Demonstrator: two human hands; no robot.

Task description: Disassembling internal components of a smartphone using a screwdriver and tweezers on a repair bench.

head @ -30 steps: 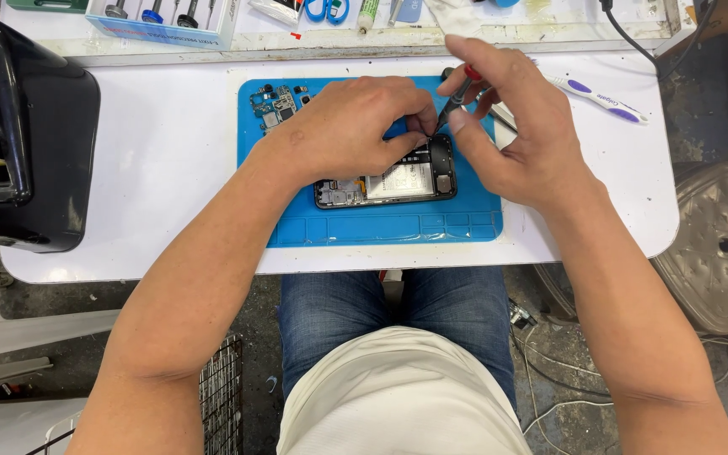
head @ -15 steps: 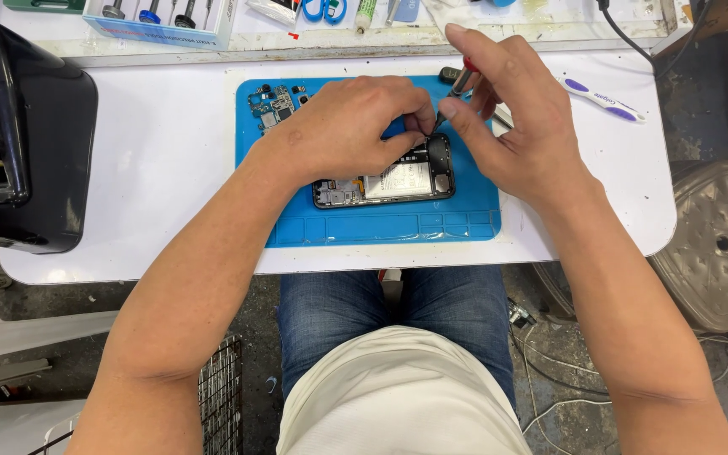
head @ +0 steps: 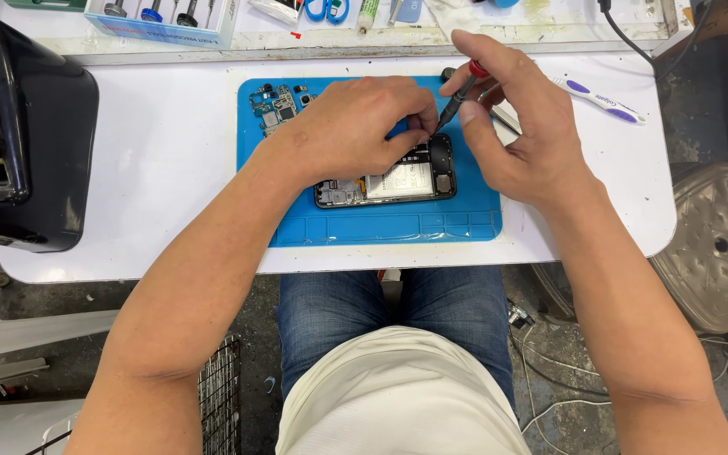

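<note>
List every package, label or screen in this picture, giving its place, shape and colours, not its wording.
Screwdriver set box: top left of the white table, rectangular, light blue and white.
Battery label: inside the opened phone on the blue mat, rectangular, white.
Small tube: top edge, white and green.
No lit screen shows.

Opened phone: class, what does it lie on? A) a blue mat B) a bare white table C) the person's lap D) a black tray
A: the opened phone lies flat on the blue mat, which sits on the white table, under both hands.
</note>
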